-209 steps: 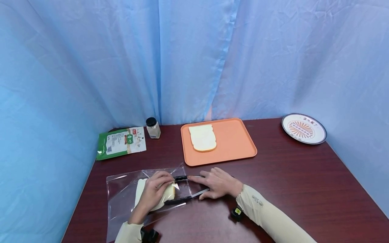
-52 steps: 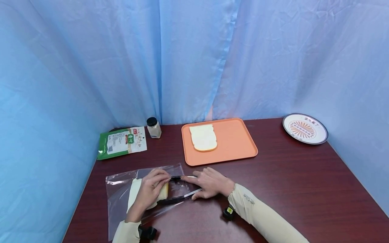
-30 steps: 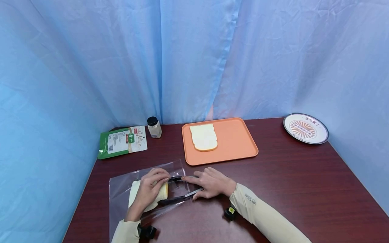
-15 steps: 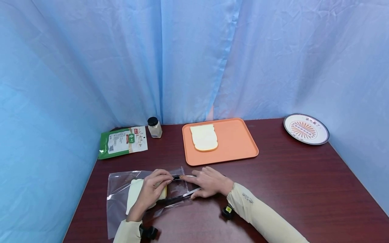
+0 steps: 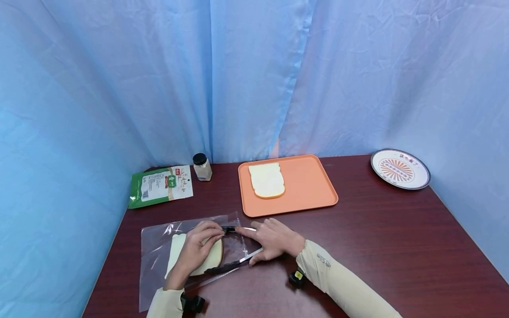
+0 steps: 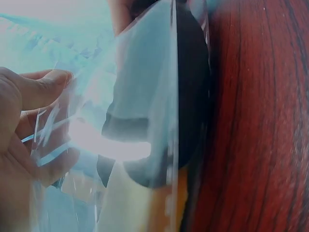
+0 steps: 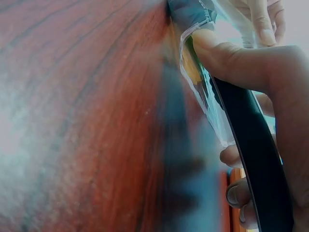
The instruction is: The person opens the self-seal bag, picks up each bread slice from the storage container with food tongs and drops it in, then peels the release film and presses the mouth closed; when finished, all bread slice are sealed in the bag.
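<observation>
In the head view my left hand (image 5: 197,247) pinches the upper film of a clear plastic bag (image 5: 153,260) near its mouth. The left wrist view shows thumb and fingers of that hand (image 6: 41,121) on the shiny film. Inside the bag lies a slice of bread (image 5: 215,256), partly covered by my left hand. My right hand (image 5: 274,238) holds a pair of tongs (image 5: 226,267) with metal arms and black tips. Those tips reach into the bag, spread apart on either side of the bread's right end. The right wrist view has a thumb along one tong arm (image 7: 248,130).
Behind the hands lies an orange tray (image 5: 308,183) with another slice of bread (image 5: 267,181) on its left half. A green and white packet (image 5: 161,186) and a black-lidded jar (image 5: 202,168) stand back left. A patterned plate (image 5: 415,173) lies back right, beside the blue curtain.
Over several seconds both hands, the tongs and the bagged bread have shifted slightly left. Since half a second ago, the tong tips have spread wider and the bread's right end lies flatter.
</observation>
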The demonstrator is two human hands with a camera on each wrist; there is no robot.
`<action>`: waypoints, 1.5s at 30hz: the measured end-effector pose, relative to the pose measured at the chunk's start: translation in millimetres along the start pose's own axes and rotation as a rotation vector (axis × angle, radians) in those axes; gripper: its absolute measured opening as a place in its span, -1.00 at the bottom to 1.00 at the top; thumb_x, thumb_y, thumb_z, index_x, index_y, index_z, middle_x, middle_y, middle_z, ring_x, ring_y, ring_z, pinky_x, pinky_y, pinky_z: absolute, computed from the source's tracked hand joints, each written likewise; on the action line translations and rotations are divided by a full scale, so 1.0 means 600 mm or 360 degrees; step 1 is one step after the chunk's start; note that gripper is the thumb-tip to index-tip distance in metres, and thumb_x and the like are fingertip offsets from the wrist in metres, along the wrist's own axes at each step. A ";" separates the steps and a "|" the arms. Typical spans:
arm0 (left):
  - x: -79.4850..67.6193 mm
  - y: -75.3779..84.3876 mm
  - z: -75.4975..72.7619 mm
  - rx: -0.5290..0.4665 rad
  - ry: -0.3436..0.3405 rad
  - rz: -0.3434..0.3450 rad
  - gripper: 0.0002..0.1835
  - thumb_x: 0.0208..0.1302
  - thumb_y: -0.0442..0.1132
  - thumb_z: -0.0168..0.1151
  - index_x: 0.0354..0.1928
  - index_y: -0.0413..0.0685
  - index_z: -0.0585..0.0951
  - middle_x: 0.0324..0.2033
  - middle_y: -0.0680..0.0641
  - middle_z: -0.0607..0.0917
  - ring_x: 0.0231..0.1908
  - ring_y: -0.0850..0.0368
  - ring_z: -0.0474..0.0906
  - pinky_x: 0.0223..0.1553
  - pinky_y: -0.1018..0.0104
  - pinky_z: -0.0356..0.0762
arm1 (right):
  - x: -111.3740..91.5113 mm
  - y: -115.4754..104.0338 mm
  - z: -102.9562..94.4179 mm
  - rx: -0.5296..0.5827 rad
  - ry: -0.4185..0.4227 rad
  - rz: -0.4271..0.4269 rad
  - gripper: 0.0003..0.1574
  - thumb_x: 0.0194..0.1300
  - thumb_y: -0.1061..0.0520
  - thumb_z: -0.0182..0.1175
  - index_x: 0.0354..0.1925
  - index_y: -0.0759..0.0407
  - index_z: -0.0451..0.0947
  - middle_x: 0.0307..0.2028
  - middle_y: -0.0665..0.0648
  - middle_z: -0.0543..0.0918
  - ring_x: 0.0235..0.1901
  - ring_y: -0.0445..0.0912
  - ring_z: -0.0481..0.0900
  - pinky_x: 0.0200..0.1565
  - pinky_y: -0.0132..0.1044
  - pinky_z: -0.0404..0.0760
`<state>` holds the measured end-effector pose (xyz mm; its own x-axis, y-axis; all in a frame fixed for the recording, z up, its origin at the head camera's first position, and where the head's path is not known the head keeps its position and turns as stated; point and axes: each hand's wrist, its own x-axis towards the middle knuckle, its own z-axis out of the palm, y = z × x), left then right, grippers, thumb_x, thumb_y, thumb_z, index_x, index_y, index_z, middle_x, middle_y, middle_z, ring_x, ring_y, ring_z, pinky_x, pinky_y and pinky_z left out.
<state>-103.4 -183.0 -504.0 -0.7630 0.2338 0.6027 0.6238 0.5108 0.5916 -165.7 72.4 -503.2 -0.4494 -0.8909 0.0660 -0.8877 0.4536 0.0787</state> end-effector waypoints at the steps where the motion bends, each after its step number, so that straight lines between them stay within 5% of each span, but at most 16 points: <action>1: 0.000 0.000 0.000 0.0006 0.0009 0.0005 -0.83 0.09 -0.55 0.39 -0.32 -0.17 0.77 -0.29 -0.02 0.73 -0.20 0.09 0.64 -0.05 0.61 0.49 | 0.000 0.000 -0.001 0.0011 -0.0003 0.0007 0.24 0.00 -0.77 0.07 0.47 -0.17 0.25 -0.18 -0.02 0.67 -0.53 -0.10 0.56 -0.53 -0.29 0.41; 13: 0.002 0.003 -0.002 0.0004 0.0011 0.0011 -0.83 0.11 -0.55 0.38 -0.31 -0.17 0.77 -0.29 -0.02 0.73 -0.20 0.09 0.63 -0.05 0.60 0.50 | -0.001 -0.002 -0.008 0.0146 -0.0044 0.0101 0.23 -0.03 -0.75 0.13 0.45 -0.16 0.31 -0.17 0.02 0.68 -0.49 -0.11 0.58 -0.48 -0.29 0.46; 32: 0.001 0.002 -0.006 0.0068 0.0036 -0.0016 -0.81 0.05 -0.56 0.41 -0.32 -0.16 0.77 -0.28 -0.04 0.74 -0.13 0.02 0.63 0.00 0.48 0.53 | 0.005 -0.011 -0.045 0.0119 -0.0086 0.0229 0.26 -0.07 -0.74 0.18 0.46 -0.19 0.29 0.01 0.03 0.66 -0.45 -0.05 0.57 -0.42 -0.23 0.48; 39: 0.002 0.002 -0.007 0.0056 0.0037 0.0004 -0.82 0.05 -0.57 0.41 -0.33 -0.18 0.77 -0.29 -0.04 0.73 -0.14 0.03 0.62 0.01 0.53 0.51 | 0.004 -0.010 -0.048 0.0037 0.0061 0.0117 0.01 0.10 -0.58 0.22 0.39 -0.19 0.40 -0.28 -0.01 0.70 -0.68 -0.13 0.45 -0.61 -0.31 0.36; 45: 0.002 0.003 -0.007 0.0051 0.0038 0.0013 -0.81 0.04 -0.58 0.40 -0.33 -0.19 0.76 -0.29 -0.06 0.73 -0.14 0.02 0.63 0.02 0.56 0.50 | -0.006 -0.006 -0.051 -0.0050 0.0167 0.0051 -0.17 0.18 -0.49 0.24 0.33 -0.21 0.48 -0.48 -0.07 0.65 -0.69 -0.16 0.43 -0.68 -0.34 0.21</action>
<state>-102.5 -185.2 -499.8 -0.7533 0.2187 0.6202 0.6241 0.5351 0.5694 -158.1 74.7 -473.2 -0.4632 -0.8692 0.1727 -0.8687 0.4839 0.1058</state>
